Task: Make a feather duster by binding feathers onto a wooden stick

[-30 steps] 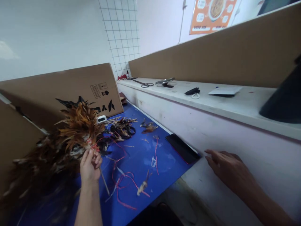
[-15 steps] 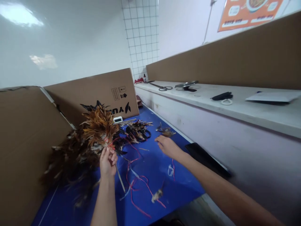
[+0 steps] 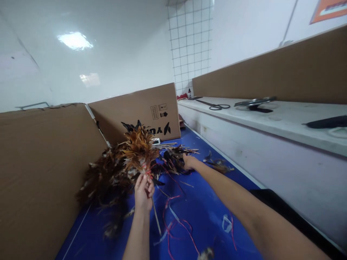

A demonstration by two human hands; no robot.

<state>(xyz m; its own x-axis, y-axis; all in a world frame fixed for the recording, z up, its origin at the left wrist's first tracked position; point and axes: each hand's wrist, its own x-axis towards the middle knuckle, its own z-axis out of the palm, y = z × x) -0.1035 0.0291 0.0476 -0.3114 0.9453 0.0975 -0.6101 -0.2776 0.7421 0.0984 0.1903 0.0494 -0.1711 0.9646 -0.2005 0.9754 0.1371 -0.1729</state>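
Observation:
My left hand [image 3: 144,189] is closed round the thin stick of a feather duster [image 3: 139,146], just below where red string binds its orange-brown feathers. The duster's feathers point up and away from me, and the stick end slants down below my hand. My right hand [image 3: 189,162] reaches to the edge of a pile of dark feathers [image 3: 175,159]; its fingers are partly hidden there, so a grip cannot be made out. Red string [image 3: 189,234] trails loosely over the blue table [image 3: 208,202].
A large heap of brown feathers [image 3: 100,173] lies on the left by cardboard walls [image 3: 40,162]. Thin sticks [image 3: 169,145] and a small white device [image 3: 156,141] are behind the duster. Large scissors [image 3: 217,107] rest on the white ledge [image 3: 287,122] at right. Loose feathers [image 3: 221,166] lie nearby.
My right hand has moved forward and left from over the bare table to the dark feather pile. My left hand still holds the duster. The camera view has turned left.

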